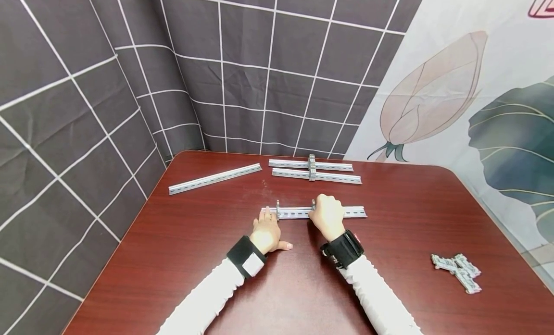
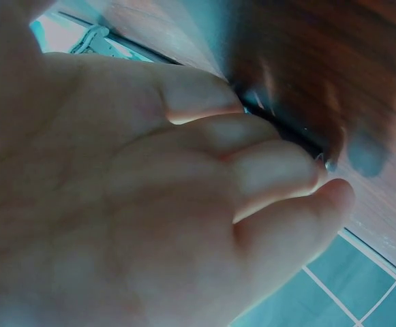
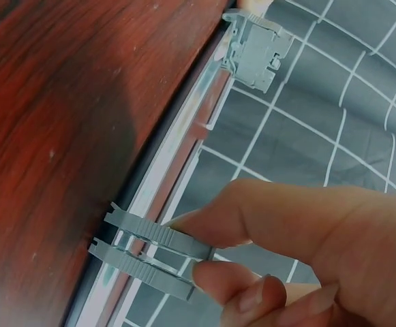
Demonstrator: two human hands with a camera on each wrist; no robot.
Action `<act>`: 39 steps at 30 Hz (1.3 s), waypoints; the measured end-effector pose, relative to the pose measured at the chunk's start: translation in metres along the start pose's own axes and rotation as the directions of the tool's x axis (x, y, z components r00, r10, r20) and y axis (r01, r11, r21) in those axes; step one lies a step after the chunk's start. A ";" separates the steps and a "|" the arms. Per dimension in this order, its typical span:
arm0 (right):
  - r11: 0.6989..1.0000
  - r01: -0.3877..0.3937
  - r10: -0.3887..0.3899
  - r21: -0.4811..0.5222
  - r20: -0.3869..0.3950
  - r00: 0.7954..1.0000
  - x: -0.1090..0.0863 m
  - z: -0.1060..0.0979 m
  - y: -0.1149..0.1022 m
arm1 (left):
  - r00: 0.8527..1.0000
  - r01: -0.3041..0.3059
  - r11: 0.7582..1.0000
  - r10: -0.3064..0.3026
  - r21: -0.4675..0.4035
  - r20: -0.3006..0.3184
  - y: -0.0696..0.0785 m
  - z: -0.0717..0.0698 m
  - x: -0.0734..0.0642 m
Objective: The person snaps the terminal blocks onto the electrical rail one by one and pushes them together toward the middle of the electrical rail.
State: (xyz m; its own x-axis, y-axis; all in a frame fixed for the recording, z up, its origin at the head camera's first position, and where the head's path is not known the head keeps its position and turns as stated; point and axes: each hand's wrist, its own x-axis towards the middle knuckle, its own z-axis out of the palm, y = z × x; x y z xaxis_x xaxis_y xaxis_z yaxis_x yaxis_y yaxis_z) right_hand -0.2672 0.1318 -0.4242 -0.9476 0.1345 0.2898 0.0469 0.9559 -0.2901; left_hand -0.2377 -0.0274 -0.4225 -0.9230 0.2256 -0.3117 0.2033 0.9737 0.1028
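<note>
A slotted metal DIN rail (image 1: 296,213) lies crosswise on the table before me. My left hand (image 1: 265,230) rests at the rail's left end, fingers fairly straight and thumb spread out. Beside those fingertips, a grey terminal block (image 1: 278,211) stands upright on the rail. Farther right, my right hand (image 1: 328,217) pinches another grey terminal block (image 3: 150,231) between thumb and finger. Close alongside it on the rail sits a similar grey block (image 3: 140,269), seen in the right wrist view. The left wrist view shows mostly the palm, which hides much of the rail end.
Behind the hands, two parallel rails (image 1: 331,167) carry grey blocks (image 1: 311,167) near their middles. Another rail (image 1: 215,179) lies slanted at the back left. Several loose pale terminal blocks (image 1: 459,272) lie at the right. Hanging cloth (image 1: 259,75) borders the table's back and left.
</note>
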 end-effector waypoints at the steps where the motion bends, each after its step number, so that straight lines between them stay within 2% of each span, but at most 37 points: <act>1: 1.000 -0.003 0.003 -0.001 0.001 1.000 0.000 0.000 0.000 | 1.000 0.001 1.000 -0.001 0.002 -0.001 0.000 0.000 0.000; 4: 1.000 -0.011 0.011 -0.004 0.009 1.000 0.000 -0.001 0.000 | 1.000 0.008 1.000 -0.008 -0.002 0.007 0.000 0.001 0.001; 6: 1.000 -0.018 0.018 -0.005 0.014 1.000 0.000 -0.001 -0.001 | 1.000 0.016 1.000 -0.016 0.008 0.013 -0.001 0.005 0.007; 8: 1.000 -0.023 0.023 -0.006 0.019 1.000 0.000 -0.001 -0.001 | 1.000 0.023 0.999 -0.024 0.028 0.012 -0.003 0.015 0.017; 9: 1.000 -0.025 0.025 -0.006 0.020 0.999 0.000 -0.001 -0.001 | 1.000 0.013 0.999 -0.012 0.030 -0.020 -0.007 0.029 0.029; 11: 1.000 -0.025 0.025 -0.006 0.022 0.999 0.000 -0.001 -0.001 | 0.999 0.018 0.999 -0.017 0.042 -0.031 -0.008 0.037 0.036; 14: 1.000 -0.024 0.024 -0.006 0.017 1.000 0.000 -0.001 -0.001 | 0.999 0.013 1.000 -0.012 0.015 -0.040 -0.007 0.032 0.030; 15: 1.000 -0.026 0.027 -0.009 0.017 1.000 0.000 -0.001 -0.001 | 0.999 0.009 1.000 -0.008 0.005 -0.038 -0.006 0.027 0.025; 16: 1.000 -0.028 0.028 -0.010 0.017 0.999 0.000 -0.002 -0.001 | 1.000 0.019 1.000 -0.019 0.004 -0.009 -0.003 0.013 0.013; 20: 1.000 -0.028 0.028 -0.006 -0.001 1.000 0.000 -0.001 -0.001 | 1.000 0.001 1.000 -0.001 -0.012 -0.014 -0.002 0.003 0.003; 31: 0.999 -0.035 0.035 -0.001 0.011 0.999 0.001 -0.002 0.003 | 1.000 -0.005 1.000 0.005 -0.025 -0.013 -0.002 0.004 0.003; 39: 0.999 -0.040 0.039 0.007 0.028 0.999 0.001 -0.004 0.003 | 1.000 0.004 1.000 -0.004 0.000 -0.008 -0.001 0.003 0.004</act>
State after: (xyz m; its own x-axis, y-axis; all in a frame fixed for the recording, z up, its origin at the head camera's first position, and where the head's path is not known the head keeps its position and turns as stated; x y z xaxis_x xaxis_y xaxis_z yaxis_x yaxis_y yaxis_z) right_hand -0.2671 0.1357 -0.4211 -0.9535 0.1647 0.2525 0.0821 0.9478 -0.3080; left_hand -0.2407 -0.0270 -0.4270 -0.9264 0.2212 -0.3048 0.1992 0.9747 0.1017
